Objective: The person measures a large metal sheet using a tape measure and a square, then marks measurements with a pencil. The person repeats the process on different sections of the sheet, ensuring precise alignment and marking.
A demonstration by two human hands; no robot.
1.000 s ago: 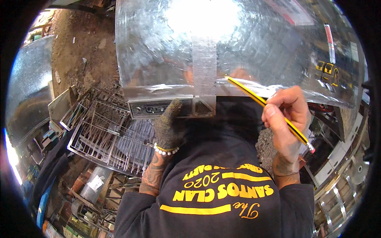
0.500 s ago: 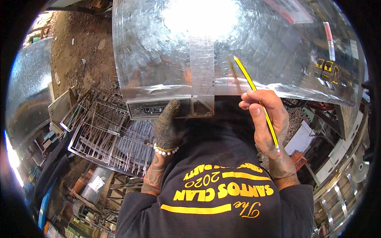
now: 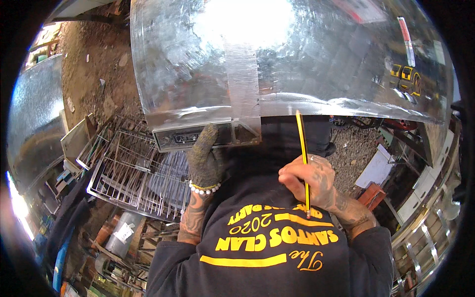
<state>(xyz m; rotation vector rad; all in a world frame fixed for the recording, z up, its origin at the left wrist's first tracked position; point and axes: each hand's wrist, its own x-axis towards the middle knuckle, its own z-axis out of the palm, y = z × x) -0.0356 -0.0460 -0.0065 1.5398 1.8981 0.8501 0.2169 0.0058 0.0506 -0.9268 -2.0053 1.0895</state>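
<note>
A shiny metal sheet lies across the upper view. Against its near edge sits a metal try square, its broad blade lying over the sheet. My left hand, in a dark grey glove, grips the square's stock with the thumb on top; the other fingers are hidden. My right hand is bare and closed around a yellow-and-black pencil. The pencil points away from me, its tip by the sheet's near edge. Whether the tip touches the sheet I cannot tell.
A tape measure, yellow and black, appears on the sheet's right side. Wire racks stand at the left over dirt ground. Another metal sheet is at the far left. A white panel and metal frames lie right.
My right hand has drawn back toward me and a little left, taking the pencil from over the sheet to its near edge. My left hand keeps its grip on the square.
</note>
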